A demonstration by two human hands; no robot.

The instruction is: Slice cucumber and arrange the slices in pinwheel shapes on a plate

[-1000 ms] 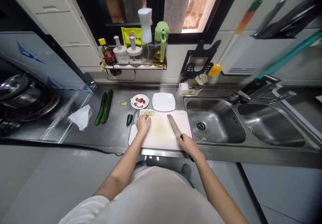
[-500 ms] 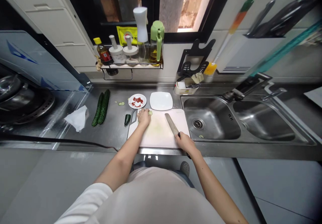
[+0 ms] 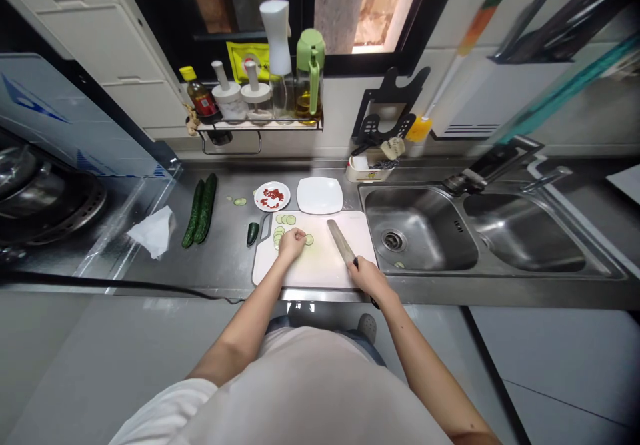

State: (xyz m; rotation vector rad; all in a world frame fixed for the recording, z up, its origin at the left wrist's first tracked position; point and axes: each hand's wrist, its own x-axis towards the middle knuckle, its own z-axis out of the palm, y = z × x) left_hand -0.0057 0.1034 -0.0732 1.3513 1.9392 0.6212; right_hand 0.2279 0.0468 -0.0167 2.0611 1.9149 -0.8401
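Observation:
On the white cutting board (image 3: 325, 275), my left hand (image 3: 291, 243) has its thumb and fingertips pinched together beside a cucumber slice (image 3: 309, 239). That slice touches or nearly touches the fingertips; whether they grip it is too small to tell. Several more slices (image 3: 288, 219) lie at the board's upper left, some of them just left of the hand. My right hand (image 3: 367, 277) is wrapped round the black handle of a knife (image 3: 341, 241). Its blade points up and left over the right part of the board.
Behind the board are a white plate (image 3: 320, 196) and a plate of chopped red pieces (image 3: 272, 197). To the left lie a cucumber end (image 3: 253, 233), two cucumbers (image 3: 205, 210) and a tissue (image 3: 154, 231). A double sink (image 3: 420, 228) is at right.
My left hand has moved down and slightly right from the upper-left slices, uncovering them. A single slice now shows by its fingertips. The knife stays in my right hand, nearly unmoved.

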